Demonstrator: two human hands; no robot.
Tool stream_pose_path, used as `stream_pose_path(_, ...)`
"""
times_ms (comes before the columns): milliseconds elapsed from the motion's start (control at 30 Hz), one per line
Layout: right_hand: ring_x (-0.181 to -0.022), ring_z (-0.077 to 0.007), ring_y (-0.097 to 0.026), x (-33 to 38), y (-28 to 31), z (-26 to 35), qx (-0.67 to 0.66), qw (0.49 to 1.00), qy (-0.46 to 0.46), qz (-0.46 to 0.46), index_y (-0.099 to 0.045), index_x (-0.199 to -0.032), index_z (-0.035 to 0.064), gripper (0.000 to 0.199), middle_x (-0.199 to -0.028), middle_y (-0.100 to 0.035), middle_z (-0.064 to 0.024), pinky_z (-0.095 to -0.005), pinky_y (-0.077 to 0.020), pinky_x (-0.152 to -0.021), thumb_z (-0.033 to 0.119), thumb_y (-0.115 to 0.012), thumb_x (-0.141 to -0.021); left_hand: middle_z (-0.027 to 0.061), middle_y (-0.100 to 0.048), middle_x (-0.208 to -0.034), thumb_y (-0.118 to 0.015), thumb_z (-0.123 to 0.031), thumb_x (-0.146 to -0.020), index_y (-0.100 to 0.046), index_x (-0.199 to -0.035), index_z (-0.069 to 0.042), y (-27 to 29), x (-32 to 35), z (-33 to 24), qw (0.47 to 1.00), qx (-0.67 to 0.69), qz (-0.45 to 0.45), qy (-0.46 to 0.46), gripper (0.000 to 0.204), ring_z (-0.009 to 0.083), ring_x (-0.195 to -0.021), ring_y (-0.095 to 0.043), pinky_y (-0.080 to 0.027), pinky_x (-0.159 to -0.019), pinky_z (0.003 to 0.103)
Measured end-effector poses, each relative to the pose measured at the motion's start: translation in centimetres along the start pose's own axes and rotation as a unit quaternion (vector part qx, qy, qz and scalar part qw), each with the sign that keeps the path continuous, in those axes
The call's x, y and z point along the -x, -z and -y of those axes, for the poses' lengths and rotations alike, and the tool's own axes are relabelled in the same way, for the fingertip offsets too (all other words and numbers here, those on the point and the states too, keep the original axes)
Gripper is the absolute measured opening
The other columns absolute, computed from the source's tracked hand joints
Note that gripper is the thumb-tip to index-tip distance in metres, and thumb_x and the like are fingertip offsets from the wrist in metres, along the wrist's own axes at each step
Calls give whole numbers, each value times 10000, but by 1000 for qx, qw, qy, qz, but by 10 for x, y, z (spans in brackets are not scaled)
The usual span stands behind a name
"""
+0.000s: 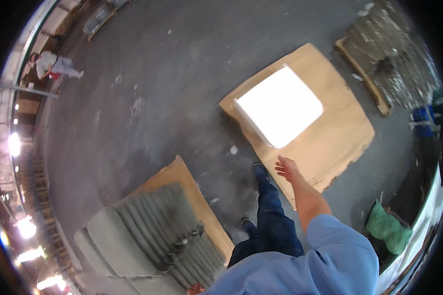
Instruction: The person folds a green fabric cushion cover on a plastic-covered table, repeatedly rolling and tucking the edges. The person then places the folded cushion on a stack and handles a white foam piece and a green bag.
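My right hand [287, 168] reaches out over the near edge of a brown cardboard sheet [344, 118] on the floor. Its fingers are apart and nothing is in them. Just beyond the fingertips, not touching them, a white panel [280, 105] with rounded corners and a raised rim lies on the cardboard. At the lower edge only a bit of my left hand [196, 289] shows, beside a stack of grey ribbed panels [157, 231]. Its fingers are mostly hidden, and whether it touches the stack I cannot tell.
The grey stack lies on another cardboard sheet [209, 211] at my left. A film-wrapped load [394, 59] stands on the far right, near a blue bundle [423, 121]. A green sack [389, 226] lies at right. Another person [49, 65] sits at the far left wall.
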State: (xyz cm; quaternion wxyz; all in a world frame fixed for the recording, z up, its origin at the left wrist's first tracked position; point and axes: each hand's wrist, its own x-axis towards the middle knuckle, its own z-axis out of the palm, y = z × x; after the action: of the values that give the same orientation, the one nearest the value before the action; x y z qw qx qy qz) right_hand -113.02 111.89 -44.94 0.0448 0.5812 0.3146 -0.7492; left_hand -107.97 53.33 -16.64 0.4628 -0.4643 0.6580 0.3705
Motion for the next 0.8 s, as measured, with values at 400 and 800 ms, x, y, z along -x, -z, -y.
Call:
stream_pose_path(400, -1328, -294, -488, -220, 21, 34, -228, 966, -57, -112, -569, -1432, 186, 724, -1483, -532, -78, -474, -451, -1018, 550, -811, -855, 167, -664, -1346, -459, -244, -1113, -482, -1509, -38, -91, 100, -82, 970, 191, 24, 147, 447, 410, -1161, -688, -606, -880, 555)
stream_pose_path(800, -1173, -291, -666, -118, 1, 118, -322, 942, 58, -74, -621, -1371, 95, 518, -1313, -686, -94, -452, -588, -948, 335, -785, -942, 165, -681, -1306, -529, -342, -1094, -463, -1514, -109, -105, 114, -111, 959, 167, -5, 229, 485, 311, -1006, -729, -597, -877, 440)
